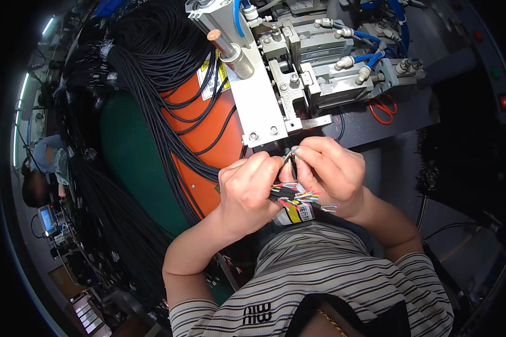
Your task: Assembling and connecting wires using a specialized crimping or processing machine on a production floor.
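Note:
Both my hands meet in front of the metal machine [298, 78]. My left hand [247, 188] is closed round a bundle of black cables [278, 192], whose stripped ends fan out in pink, white, green and blue wires [306, 196] below the fingers. Between my two hands one cable end stands up, and my right hand [331, 168] pinches its thin wires [291, 153] between thumb and forefinger. The fingertips partly cover these wires, so their exact arrangement cannot be made out.
Black cable coils [152, 50] heap at the upper left and trail over an orange panel [199, 163] and a green surface [126, 143]. Blue air hoses [371, 56] and a red wire loop [383, 109] lie by the machine. Another person [48, 160] sits far left.

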Action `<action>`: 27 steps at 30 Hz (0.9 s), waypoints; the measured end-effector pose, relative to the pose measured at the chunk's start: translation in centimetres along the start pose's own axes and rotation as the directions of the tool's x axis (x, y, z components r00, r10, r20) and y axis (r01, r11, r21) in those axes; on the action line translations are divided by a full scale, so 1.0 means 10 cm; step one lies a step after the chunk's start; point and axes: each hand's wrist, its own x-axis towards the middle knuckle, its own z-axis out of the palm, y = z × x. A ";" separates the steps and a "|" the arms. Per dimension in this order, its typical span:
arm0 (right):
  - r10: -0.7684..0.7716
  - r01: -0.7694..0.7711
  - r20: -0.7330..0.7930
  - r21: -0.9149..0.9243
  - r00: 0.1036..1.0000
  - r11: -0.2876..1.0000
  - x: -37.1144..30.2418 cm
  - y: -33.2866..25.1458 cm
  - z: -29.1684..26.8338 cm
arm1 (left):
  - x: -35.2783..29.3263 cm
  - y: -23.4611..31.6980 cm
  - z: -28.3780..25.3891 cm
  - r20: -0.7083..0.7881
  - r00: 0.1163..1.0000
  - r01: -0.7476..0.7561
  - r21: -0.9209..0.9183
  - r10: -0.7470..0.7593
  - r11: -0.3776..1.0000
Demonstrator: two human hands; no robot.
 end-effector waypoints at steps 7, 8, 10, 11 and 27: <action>0.031 -0.030 0.039 -0.031 0.999 0.999 0.04 -0.06 -0.05 | -0.01 0.00 0.01 0.005 0.998 -0.055 0.094 0.055 0.994; 0.093 -0.095 0.065 0.030 0.994 0.995 0.05 -0.07 -0.07 | -0.01 0.00 0.01 0.005 0.999 -0.054 0.093 0.054 0.994; 0.210 -0.228 0.127 0.145 0.969 0.963 0.06 -0.08 -0.08 | -0.01 0.01 0.00 0.041 0.998 -0.060 0.121 0.056 0.991; 0.210 -0.228 0.127 0.145 0.969 0.963 0.06 -0.08 -0.09 | -0.01 0.01 -0.01 0.059 0.997 -0.063 0.134 0.056 0.989; 0.348 -0.401 0.224 0.268 0.910 0.876 0.07 -0.06 -0.10 | -0.01 0.02 0.02 0.069 0.994 -0.092 0.190 0.080 0.977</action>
